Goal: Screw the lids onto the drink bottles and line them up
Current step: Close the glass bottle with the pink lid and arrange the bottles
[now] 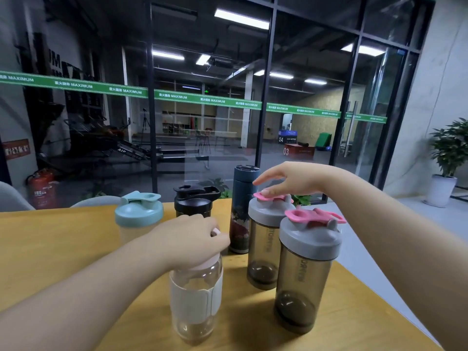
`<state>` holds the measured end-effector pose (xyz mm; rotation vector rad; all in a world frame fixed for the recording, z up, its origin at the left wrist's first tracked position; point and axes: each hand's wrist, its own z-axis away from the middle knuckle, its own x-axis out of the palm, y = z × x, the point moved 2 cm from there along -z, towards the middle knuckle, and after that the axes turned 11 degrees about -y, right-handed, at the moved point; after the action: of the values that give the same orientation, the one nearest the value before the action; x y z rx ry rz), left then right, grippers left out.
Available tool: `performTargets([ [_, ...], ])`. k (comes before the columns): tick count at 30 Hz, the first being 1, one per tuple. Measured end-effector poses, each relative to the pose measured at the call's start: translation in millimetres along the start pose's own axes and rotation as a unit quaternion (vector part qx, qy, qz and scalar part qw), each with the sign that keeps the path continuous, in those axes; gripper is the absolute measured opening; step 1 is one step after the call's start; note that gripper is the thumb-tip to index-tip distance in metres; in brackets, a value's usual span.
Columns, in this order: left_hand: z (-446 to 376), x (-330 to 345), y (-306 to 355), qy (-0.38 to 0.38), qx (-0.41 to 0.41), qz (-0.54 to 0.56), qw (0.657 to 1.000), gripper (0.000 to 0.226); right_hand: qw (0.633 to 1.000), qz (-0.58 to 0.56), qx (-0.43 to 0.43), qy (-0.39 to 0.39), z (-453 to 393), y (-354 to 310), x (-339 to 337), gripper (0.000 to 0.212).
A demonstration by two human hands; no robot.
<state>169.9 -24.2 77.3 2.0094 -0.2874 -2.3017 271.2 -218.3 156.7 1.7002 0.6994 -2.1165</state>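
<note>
Several drink bottles stand on the wooden table (58, 249). My left hand (190, 239) grips the pale pink lid of a clear bottle with a white sleeve (196, 300) near the front. My right hand (291, 179) hovers over a smoky shaker with a grey lid (264, 252), fingertips touching its pink flip cap. A second grey-lidded smoky shaker (307, 272) stands nearer, to the right. Behind are a dark blue flask (241, 211), a black-lidded bottle (195, 201) and a mint-lidded bottle (138, 214).
The table's right edge (379, 295) runs diagonally close to the two smoky shakers. A glass wall with a green stripe stands behind the table. A potted plant (449, 158) sits on the floor at right, a red fire extinguisher (41, 188) at left.
</note>
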Motion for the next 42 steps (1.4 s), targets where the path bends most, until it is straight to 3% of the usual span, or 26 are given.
performTargets([
  [5,2.9,2.3,2.3,0.043,0.016,-0.03,0.998,0.04,1.0,-0.015,0.012,-0.015,-7.0,-5.7,9.5,0.032],
  [10,11.2,-2.3,-7.0,-0.006,0.033,0.103,0.994,0.076,0.999,-0.001,0.024,-0.035,-5.3,-7.6,13.0,0.048],
  [17,20.3,-8.4,-34.9,-0.06,0.11,0.194,0.973,0.091,0.999,0.014,0.05,0.003,-13.6,-14.2,15.6,0.052],
  [21,23.4,-9.6,-37.9,-0.079,0.117,0.168,0.976,0.08,0.997,0.027,0.068,0.004,-19.0,-19.6,17.5,0.056],
  [30,21.9,-5.2,-30.1,0.033,0.085,0.131,0.987,0.062,0.997,-0.022,0.073,0.025,-30.3,-18.3,35.1,0.065],
  [36,11.6,9.8,-25.4,0.11,0.052,0.187,0.975,0.066,0.996,-0.04,0.063,0.037,-34.9,-13.6,36.9,0.027],
  [42,-1.3,18.3,-23.3,0.168,0.022,0.215,0.962,0.076,0.995,-0.08,0.052,0.039,-35.4,-12.8,38.0,0.03],
])
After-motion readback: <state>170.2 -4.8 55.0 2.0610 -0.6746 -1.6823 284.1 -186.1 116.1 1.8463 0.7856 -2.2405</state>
